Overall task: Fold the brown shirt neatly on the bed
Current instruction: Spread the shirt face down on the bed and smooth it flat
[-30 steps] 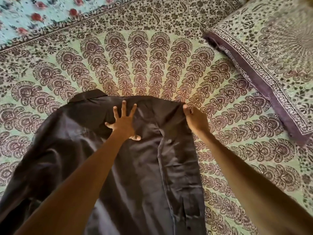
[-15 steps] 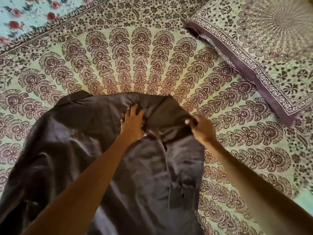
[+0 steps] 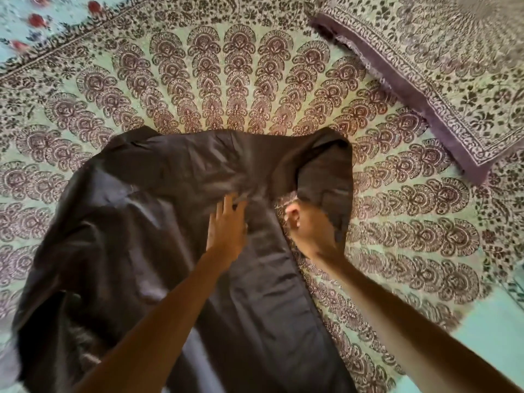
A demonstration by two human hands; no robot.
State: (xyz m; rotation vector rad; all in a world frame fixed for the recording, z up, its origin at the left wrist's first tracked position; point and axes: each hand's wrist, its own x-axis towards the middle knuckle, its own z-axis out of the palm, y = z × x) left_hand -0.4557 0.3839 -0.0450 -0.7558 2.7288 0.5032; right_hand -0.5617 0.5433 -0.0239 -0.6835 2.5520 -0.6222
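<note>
**A:** ok so nearest to us, our left hand (image 3: 226, 225) is lying flat and open on the brown shirt (image 3: 147, 222), fingers together, pressing the cloth, not gripping anything.

**B:** yep, and just right of the shirt's long edge our right hand (image 3: 309, 225) is closed up, pinching a flap of the shirt that's lifted and curled over on that side.

**A:** shirt itself is spread across the patterned bedspread (image 3: 226, 80), pretty rumpled on its left side.

**B:** farther out, beyond the shirt and off to its right, we've got a pillow (image 3: 442, 75) in matching print with a purple border, well apart from the shirt.
</note>
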